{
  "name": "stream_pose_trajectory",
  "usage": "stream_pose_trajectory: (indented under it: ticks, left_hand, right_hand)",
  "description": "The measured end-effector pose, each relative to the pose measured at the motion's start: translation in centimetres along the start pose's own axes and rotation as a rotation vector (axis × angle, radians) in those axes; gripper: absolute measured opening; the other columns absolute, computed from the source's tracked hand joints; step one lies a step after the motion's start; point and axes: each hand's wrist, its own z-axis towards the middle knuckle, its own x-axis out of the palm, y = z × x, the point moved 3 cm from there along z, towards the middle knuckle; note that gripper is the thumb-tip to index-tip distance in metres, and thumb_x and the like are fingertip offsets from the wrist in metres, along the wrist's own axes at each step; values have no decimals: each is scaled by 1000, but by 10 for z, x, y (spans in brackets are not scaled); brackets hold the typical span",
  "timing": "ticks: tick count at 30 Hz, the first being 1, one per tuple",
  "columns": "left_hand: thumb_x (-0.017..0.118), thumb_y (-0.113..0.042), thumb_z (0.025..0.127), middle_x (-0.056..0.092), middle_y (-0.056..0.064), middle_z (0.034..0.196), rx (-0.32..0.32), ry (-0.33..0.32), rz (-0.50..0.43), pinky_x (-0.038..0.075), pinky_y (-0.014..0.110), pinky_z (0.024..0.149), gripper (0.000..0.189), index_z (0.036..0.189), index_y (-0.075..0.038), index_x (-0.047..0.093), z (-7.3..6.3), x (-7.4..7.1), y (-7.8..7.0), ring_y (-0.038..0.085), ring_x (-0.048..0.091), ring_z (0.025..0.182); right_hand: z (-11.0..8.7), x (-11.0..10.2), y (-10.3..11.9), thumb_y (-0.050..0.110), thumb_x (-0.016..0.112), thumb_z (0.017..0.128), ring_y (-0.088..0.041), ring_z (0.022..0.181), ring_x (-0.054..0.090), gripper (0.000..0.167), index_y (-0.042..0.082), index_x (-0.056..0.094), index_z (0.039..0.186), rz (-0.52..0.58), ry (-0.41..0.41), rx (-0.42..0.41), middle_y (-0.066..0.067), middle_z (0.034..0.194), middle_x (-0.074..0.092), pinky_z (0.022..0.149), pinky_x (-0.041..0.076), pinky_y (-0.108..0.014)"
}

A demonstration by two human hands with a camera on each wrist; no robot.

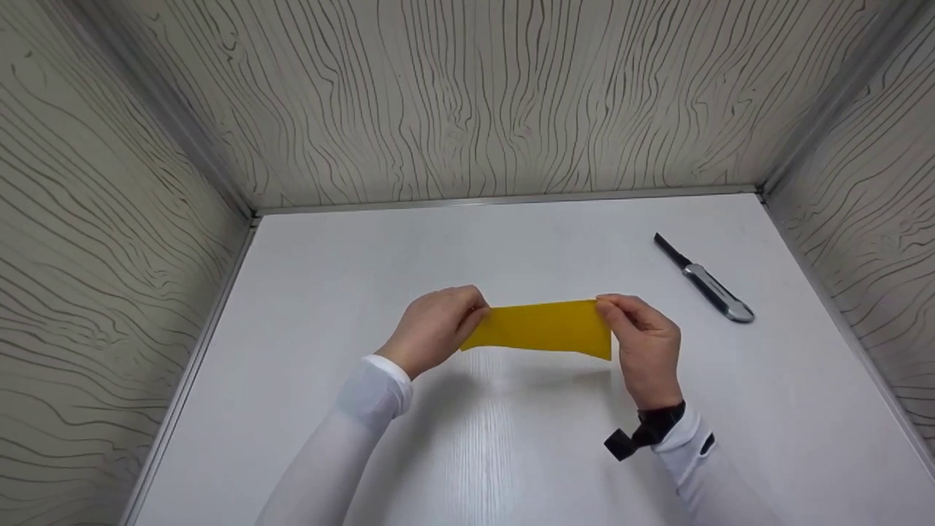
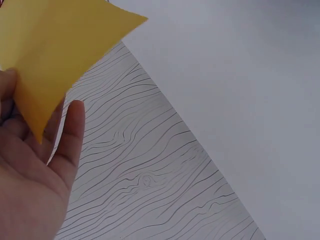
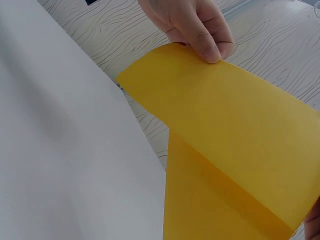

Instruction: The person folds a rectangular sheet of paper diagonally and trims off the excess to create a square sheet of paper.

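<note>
A yellow sheet of paper (image 1: 544,327) is stretched between both hands above the white table. My left hand (image 1: 438,325) pinches its left end between thumb and fingers. At the upper right corner, my right hand (image 1: 646,347) grips the sheet with thumb and forefinger. Seen from the right wrist, the yellow paper (image 3: 235,110) has a second panel hanging below a bend, and the left hand (image 3: 192,25) holds the far edge. In the left wrist view one pointed corner of the paper (image 2: 60,45) hangs in front of the fingers.
A utility knife (image 1: 707,283) with a black blade and a grey-and-black handle lies at the table's right side. Wood-grain panels (image 1: 467,102) stand behind and at both sides of the white table (image 1: 307,292). A black strap with a small camera (image 1: 621,443) sits on the right wrist.
</note>
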Motion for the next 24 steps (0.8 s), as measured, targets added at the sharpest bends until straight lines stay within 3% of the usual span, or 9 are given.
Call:
stream_pose_trajectory:
  ticks: [9,16,24]
  left_hand:
    - [60,-27,105,67,-9,89,0,-5,-9,52,28,73,12,100,-17,67,-1,-1,2,10,58,74]
    - [62,-26,104,70,-7,96,-47,-19,7,53,27,74,11,103,-16,67,-6,-2,11,11,59,76]
    - [64,-31,103,70,-9,94,-82,-22,-10,52,27,72,14,102,-18,69,-7,-3,14,11,58,74]
  right_hand:
    - [2,-2,2,17,77,93,-30,86,64,22,-1,77,106,-49,-38,22,-16,104,71,80,58,-26]
    - [6,-11,4,22,75,95,-30,89,63,25,1,76,108,-108,-106,45,-15,106,70,82,57,-25]
    - [5,-14,4,25,75,95,-30,91,62,27,1,76,109,-109,-124,70,-16,109,70,83,57,-25]
